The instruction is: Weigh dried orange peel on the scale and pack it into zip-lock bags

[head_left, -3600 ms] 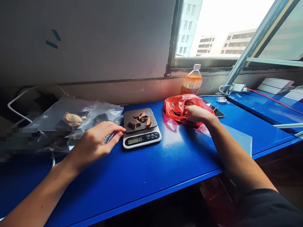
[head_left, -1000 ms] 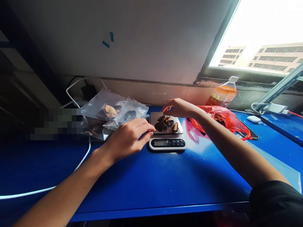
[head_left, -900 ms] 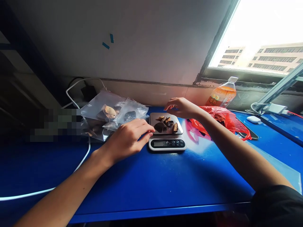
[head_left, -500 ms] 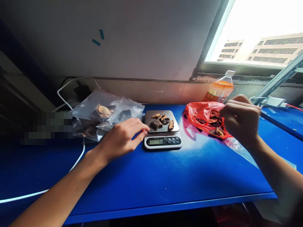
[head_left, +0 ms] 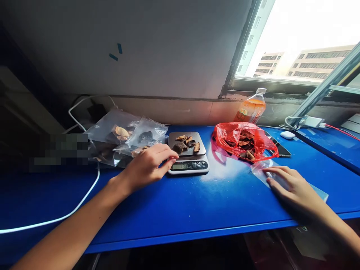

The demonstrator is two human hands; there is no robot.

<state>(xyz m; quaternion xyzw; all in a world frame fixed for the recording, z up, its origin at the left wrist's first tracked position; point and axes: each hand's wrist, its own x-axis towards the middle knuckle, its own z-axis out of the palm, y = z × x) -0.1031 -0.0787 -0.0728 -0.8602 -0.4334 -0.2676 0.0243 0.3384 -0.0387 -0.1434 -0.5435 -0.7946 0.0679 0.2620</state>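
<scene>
Mid-table, dried brown pieces point(head_left: 180, 147) sit on the digital scale point(head_left: 188, 165), left hand point(head_left: 152, 162) just beside, can't tell if it's pinching; near right, right hand point(head_left: 295, 186) meets the clear plastic bag point(head_left: 259, 173), grip unclear, red plastic bag point(head_left: 227, 132) crowding beyond, orange-drink bottle point(head_left: 254, 107) behind.

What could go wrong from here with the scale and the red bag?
The left hand is close beside the scale and might nudge it, upsetting the reading. The right hand is at a clear bag beside the open red bag; a careless tug could spill the brown pieces inside.
</scene>
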